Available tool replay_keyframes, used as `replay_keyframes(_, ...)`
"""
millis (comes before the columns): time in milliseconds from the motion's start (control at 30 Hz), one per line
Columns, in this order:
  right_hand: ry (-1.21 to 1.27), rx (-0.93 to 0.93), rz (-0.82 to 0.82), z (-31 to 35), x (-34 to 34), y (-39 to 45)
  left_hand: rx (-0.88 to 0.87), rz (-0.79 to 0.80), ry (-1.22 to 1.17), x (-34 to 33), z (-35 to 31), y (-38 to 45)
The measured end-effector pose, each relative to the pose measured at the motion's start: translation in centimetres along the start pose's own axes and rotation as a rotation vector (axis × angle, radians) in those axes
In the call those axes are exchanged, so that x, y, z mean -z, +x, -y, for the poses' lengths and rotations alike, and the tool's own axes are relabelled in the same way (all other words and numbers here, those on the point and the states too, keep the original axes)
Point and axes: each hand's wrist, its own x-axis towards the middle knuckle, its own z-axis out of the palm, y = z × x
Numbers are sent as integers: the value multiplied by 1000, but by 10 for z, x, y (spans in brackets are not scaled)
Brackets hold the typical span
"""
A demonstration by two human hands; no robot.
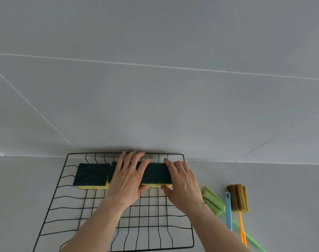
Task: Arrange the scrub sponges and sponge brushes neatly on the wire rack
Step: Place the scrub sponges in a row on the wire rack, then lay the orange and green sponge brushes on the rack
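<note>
A black wire rack [76, 211] lies on the grey counter. Three green-and-yellow scrub sponges sit in a row along its far edge: the left sponge [92, 174] lies free, the middle sponge [113, 170] is mostly hidden under my left hand [128, 179], and the right sponge [156, 174] is pinched between both hands. My right hand [182, 186] grips its right end, thumb at the yellow front edge. To the right of the rack lie a green sponge brush [212, 200], an olive sponge brush with an orange handle [237, 198] and a blue handle [228, 211].
A grey tiled wall [155, 88] rises directly behind the rack's far edge. The near half of the rack holds nothing. The green brush's long handle [249, 237] runs toward the bottom right corner.
</note>
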Motion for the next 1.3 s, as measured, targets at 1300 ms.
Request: replay_keyframes(1300, 162, -716, 58, -141, 38, -199, -321, 158, -85, -6, -220, 19)
